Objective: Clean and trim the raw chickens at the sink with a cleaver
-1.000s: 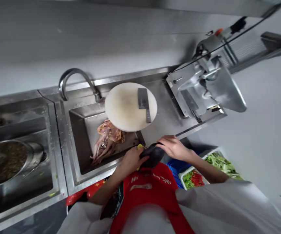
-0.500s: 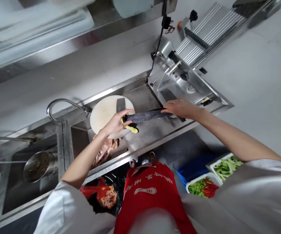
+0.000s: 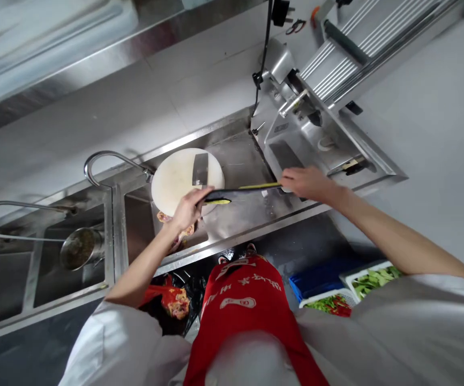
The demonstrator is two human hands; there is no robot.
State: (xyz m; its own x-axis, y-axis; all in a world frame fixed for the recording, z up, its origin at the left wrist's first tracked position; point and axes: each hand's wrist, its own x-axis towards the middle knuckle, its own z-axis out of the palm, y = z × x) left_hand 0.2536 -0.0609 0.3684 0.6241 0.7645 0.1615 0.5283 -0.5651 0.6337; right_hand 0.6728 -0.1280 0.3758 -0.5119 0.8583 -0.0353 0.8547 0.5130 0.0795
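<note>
A long, flat, dark strip with yellow edging (image 3: 240,194) stretches between my two hands, seen almost edge-on; its exact kind is not clear. My left hand (image 3: 189,209) is closed on its left end, where a loose yellow-and-black flap hangs below. The other end is pinched in my right hand (image 3: 306,182), near the slicing machine. Behind my left hand lies a round white cutting board (image 3: 171,179) with a cleaver blade (image 3: 200,170) on it. Raw meat pieces (image 3: 184,234) show partly under the board, in the sink.
A metal slicing machine (image 3: 296,134) stands at the counter's right end. Left are sinks with a curved faucet (image 3: 107,154) and a metal pot (image 3: 80,249). Vegetable baskets (image 3: 354,295) and a bag of scraps (image 3: 176,303) sit below. A shelf (image 3: 95,59) overhangs the back.
The strip has turned from showing its broad grey face to nearly edge-on, with yellow now visible along its right part. Both hands still grip its ends. The camera view has shifted slightly.
</note>
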